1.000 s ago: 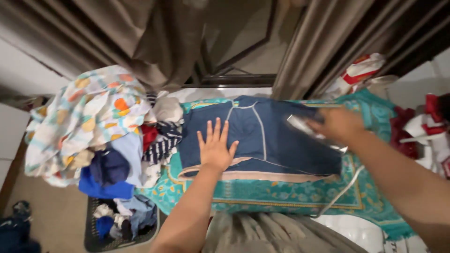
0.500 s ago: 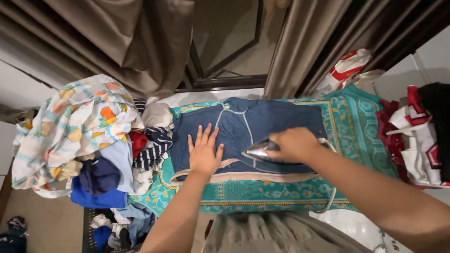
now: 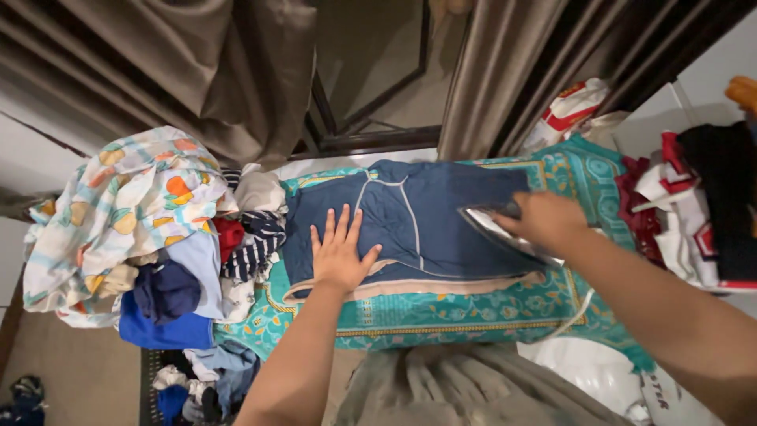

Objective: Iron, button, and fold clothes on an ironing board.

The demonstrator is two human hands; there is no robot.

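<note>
A dark blue garment (image 3: pixel 441 213) with pale seams and a beige hem lies flat on a teal patterned cloth (image 3: pixel 473 312). My left hand (image 3: pixel 339 252) presses flat on its left part, fingers spread. My right hand (image 3: pixel 548 221) grips the handle of a silver clothes iron (image 3: pixel 497 229) that rests on the garment's right side, its tip pointing left. A white cord (image 3: pixel 576 312) trails from the iron over the teal cloth.
A heap of mixed clothes (image 3: pixel 142 229) with a fruit-print sheet lies to the left. Red, white and black garments (image 3: pixel 694 213) are piled at the right. Brown curtains (image 3: pixel 489 71) and a dark door frame stand behind. A basket of clothes (image 3: pixel 189 379) sits below left.
The iron slid left to the garment's middle, then back right to its right side. My left hand stayed pressed on the garment. The camera view shifted slightly.
</note>
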